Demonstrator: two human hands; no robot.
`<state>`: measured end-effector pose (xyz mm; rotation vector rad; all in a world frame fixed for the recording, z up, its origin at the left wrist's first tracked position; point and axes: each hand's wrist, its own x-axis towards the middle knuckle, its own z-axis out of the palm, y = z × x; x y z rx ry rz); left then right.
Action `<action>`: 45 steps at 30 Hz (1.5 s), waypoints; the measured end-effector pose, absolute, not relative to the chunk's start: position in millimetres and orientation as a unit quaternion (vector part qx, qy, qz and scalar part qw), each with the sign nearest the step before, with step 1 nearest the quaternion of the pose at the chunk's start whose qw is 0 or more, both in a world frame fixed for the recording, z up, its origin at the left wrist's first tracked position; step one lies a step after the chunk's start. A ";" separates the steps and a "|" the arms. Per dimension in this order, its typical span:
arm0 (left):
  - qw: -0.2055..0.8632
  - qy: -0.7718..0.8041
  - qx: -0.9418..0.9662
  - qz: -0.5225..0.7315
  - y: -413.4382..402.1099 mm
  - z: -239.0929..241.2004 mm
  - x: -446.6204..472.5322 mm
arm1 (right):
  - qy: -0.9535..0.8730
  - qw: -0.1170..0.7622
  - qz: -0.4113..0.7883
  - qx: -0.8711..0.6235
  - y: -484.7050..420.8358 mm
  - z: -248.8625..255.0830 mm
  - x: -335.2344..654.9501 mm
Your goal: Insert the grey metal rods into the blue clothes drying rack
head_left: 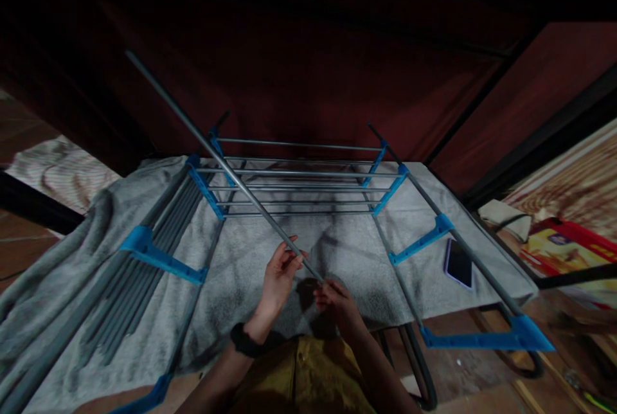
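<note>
A long thin grey metal rod [193,126] slants from the upper left down to my hands in front of my body. My left hand [281,266], with a black band on the wrist, pinches the rod a little above its lower end. Fingers of my right hand [335,295] close round that lower end. Beyond them stands a rack frame of grey tubes with blue plastic brackets [166,256], and several crossbars [303,174] span its far part. Another blue bracket [424,239] sits on the right side of the frame.
Several loose grey rods [137,279] lie under the left side. A grey cloth [299,234] covers the surface below. On the right a phone [458,264] rests on the cloth; a red and yellow package [569,243] is farther right. A dark red panel [289,80] rises behind.
</note>
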<state>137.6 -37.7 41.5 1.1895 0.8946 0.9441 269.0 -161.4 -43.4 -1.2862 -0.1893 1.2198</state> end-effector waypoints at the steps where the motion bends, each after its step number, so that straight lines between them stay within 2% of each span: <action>1: 0.638 0.390 0.520 0.413 -37.9 41.2 137.4 | -0.104 0.623 0.523 -0.572 -161.4 -43.8 268.3; 6: 0.656 0.383 0.510 0.404 -42.7 39.2 138.0 | -0.233 0.577 0.469 -0.627 -160.8 -49.7 265.8; 10: 0.670 0.381 0.499 0.396 -50.5 29.4 140.4 | -0.287 0.542 0.469 -0.635 -158.7 -51.1 262.1; 15: 0.668 0.393 0.507 0.376 -69.3 6.7 144.2 | -0.313 0.552 0.475 -0.610 -155.3 -40.5 251.1; 24: 0.669 0.406 0.515 0.349 -77.8 -1.6 135.9 | -0.280 0.556 0.513 -0.591 -152.8 -23.4 240.7; 35: 0.616 0.428 0.543 0.377 -67.2 -12.9 118.8 | -0.251 0.577 0.484 -0.607 -149.2 -49.7 257.5; 45: 0.581 0.452 0.541 0.406 -53.6 -12.0 102.5 | -0.216 0.606 0.460 -0.612 -140.3 -51.1 274.4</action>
